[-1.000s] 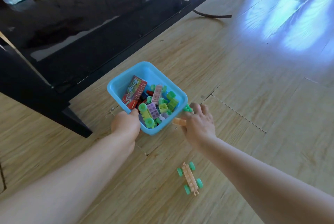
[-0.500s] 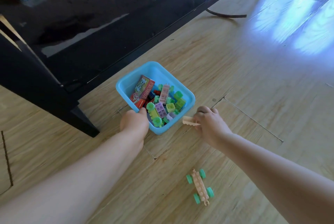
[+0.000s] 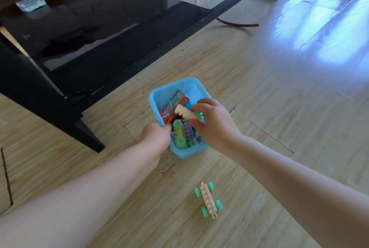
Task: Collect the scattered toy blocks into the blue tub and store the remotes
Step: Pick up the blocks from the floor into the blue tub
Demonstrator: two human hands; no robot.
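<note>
The blue tub [image 3: 169, 90] stands on the wooden floor, holding several coloured blocks and a small red box [image 3: 173, 107]. My left hand [image 3: 156, 135] grips the tub's near left rim. Over the tub's right side, my right hand [image 3: 214, 122] holds a peach block [image 3: 185, 112] pinched in its fingers. A peach wheeled piece with green wheels [image 3: 208, 199] lies on the floor nearer to me, below my right forearm. No remote is in view.
A black glass coffee table [image 3: 95, 27] stands to the left and behind the tub, its leg [image 3: 87, 135] close to my left hand. A small teal packet [image 3: 31, 3] lies on it. Cables [image 3: 236, 24] trail on the floor at the back.
My right hand lifted the peach block from the floor beside the tub and carried it left, over the tub. My left hand stayed on the rim.
</note>
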